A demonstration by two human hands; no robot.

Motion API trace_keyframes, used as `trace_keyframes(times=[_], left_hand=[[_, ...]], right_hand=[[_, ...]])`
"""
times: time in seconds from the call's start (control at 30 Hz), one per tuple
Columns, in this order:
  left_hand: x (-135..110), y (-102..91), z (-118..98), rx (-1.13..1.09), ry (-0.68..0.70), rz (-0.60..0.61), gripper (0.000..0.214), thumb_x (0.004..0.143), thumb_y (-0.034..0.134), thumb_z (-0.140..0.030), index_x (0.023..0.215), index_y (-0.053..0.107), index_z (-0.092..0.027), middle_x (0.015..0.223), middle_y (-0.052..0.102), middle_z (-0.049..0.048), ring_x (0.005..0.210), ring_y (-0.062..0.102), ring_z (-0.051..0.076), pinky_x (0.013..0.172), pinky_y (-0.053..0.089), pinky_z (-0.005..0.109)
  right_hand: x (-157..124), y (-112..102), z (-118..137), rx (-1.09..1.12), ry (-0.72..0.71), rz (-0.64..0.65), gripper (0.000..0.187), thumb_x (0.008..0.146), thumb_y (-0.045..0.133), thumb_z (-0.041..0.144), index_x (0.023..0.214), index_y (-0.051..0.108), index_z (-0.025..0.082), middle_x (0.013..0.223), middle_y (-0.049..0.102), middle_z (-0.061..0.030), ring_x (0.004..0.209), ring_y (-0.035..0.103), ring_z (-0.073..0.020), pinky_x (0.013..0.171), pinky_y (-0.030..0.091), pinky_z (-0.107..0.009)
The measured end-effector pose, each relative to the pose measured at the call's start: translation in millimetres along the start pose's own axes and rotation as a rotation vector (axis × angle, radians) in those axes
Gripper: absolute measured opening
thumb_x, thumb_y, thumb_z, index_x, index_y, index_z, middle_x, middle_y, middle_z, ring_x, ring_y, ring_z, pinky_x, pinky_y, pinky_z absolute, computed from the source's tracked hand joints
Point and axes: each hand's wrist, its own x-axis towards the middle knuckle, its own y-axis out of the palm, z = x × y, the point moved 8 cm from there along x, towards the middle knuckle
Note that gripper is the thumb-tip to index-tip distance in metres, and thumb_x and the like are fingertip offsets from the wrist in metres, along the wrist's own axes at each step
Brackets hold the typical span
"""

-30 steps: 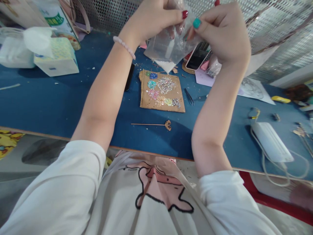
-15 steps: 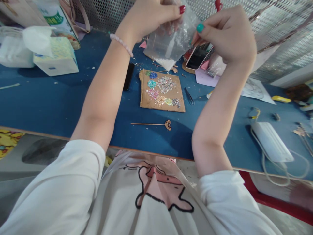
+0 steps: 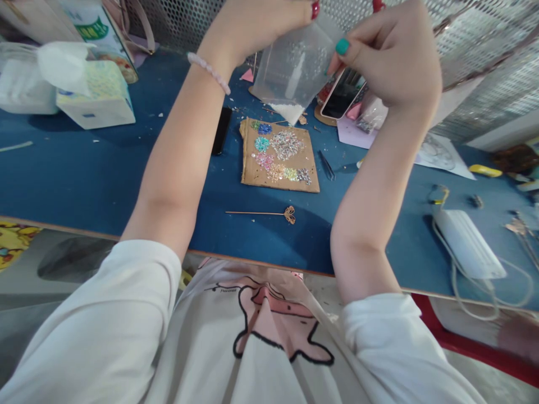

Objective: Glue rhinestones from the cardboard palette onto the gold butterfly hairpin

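A clear plastic bag (image 3: 273, 78) hangs between my hands above the back of the table. White grains (image 3: 288, 111) fill its lower corner, and a small white stick-like piece (image 3: 296, 76) shows inside. At its upper left, my left hand (image 3: 261, 25) grips the bag, its fingers partly cut off by the top edge. My right hand (image 3: 393, 53) pinches the bag's right edge between thumb and finger. Below lies a cardboard piece (image 3: 278, 182) with small piles of coloured rhinestones (image 3: 286, 145). Nearer me rests a gold-coloured hairpin (image 3: 256, 212) with a heart-like openwork end.
Tweezers (image 3: 327, 166) lie right of the cardboard, a black phone-like object (image 3: 222, 132) left of it. Another phone (image 3: 343, 95) leans at the back. A tissue pack (image 3: 99, 101) stands at left; a white power bank (image 3: 469, 244) with cable lies at right.
My left hand has risen slightly, and the bag now hangs flatter and smoother. The right hand has shifted up a little. Things on the table stay where they were.
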Motion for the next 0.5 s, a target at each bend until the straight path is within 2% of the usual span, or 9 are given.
trace_keyframes(times=[0.03,0.07,0.13,0.17,0.27,0.37,0.5], left_hand=[[-2,-0.4,-7,0.079,0.010,0.009,0.036,0.091,0.061,-0.010,0.124,0.072,-0.009,0.120,0.071,0.0008,0.131,0.060,0.024,0.116,0.037,0.041],[-6,3.9,-17,0.256,0.050,0.071,0.040,0.092,0.058,-0.010,0.130,0.070,-0.012,0.126,0.069,-0.0008,0.132,0.059,0.022,0.116,0.037,0.039],[-14,12.5,-31,0.450,0.086,0.186,0.037,0.096,0.054,-0.013,0.128,0.072,-0.011,0.129,0.070,0.0035,0.131,0.060,0.024,0.112,0.040,0.038],[-18,16.5,-38,0.482,0.116,0.230,0.037,0.097,0.054,-0.015,0.129,0.072,-0.011,0.127,0.071,0.0055,0.127,0.063,0.027,0.108,0.044,0.040],[-23,19.0,-51,0.448,0.168,0.230,0.034,0.094,0.060,-0.015,0.125,0.074,-0.011,0.119,0.075,0.0097,0.117,0.070,0.033,0.100,0.049,0.044],[-20,17.7,-47,0.495,0.160,0.211,0.035,0.095,0.058,-0.014,0.127,0.072,-0.011,0.122,0.074,0.0098,0.119,0.068,0.033,0.101,0.048,0.044],[-19,12.5,-42,0.510,0.132,0.194,0.036,0.095,0.057,-0.014,0.129,0.071,-0.012,0.124,0.073,0.0087,0.122,0.066,0.030,0.103,0.045,0.041]], right_hand=[[0,1,1,-0.009,0.004,0.011,0.017,0.088,0.067,0.038,0.075,0.078,0.031,0.067,0.066,-0.0010,0.056,0.039,-0.0130,0.063,0.031,-0.036],[1,4,1,-0.018,0.010,0.024,0.017,0.087,0.067,0.038,0.076,0.078,0.031,0.067,0.067,-0.0009,0.056,0.039,-0.0130,0.064,0.032,-0.036],[3,8,1,-0.028,0.019,0.045,0.016,0.086,0.067,0.035,0.075,0.078,0.030,0.066,0.067,-0.0006,0.055,0.041,-0.0126,0.063,0.034,-0.035],[4,9,0,-0.029,0.018,0.044,0.016,0.085,0.067,0.034,0.075,0.078,0.029,0.065,0.067,-0.0004,0.055,0.043,-0.0126,0.063,0.034,-0.035],[7,10,0,-0.009,-0.007,0.020,0.018,0.084,0.067,0.034,0.073,0.079,0.026,0.064,0.068,-0.0005,0.056,0.047,-0.0130,0.061,0.035,-0.034],[7,8,-1,0.016,-0.017,-0.006,0.019,0.085,0.066,0.034,0.074,0.080,0.026,0.066,0.068,-0.0015,0.059,0.052,-0.0149,0.062,0.036,-0.035],[5,4,-3,-0.011,-0.006,-0.026,0.020,0.084,0.062,0.025,0.074,0.079,0.030,0.065,0.068,0.0016,0.061,0.054,-0.0157,0.065,0.041,-0.035]])
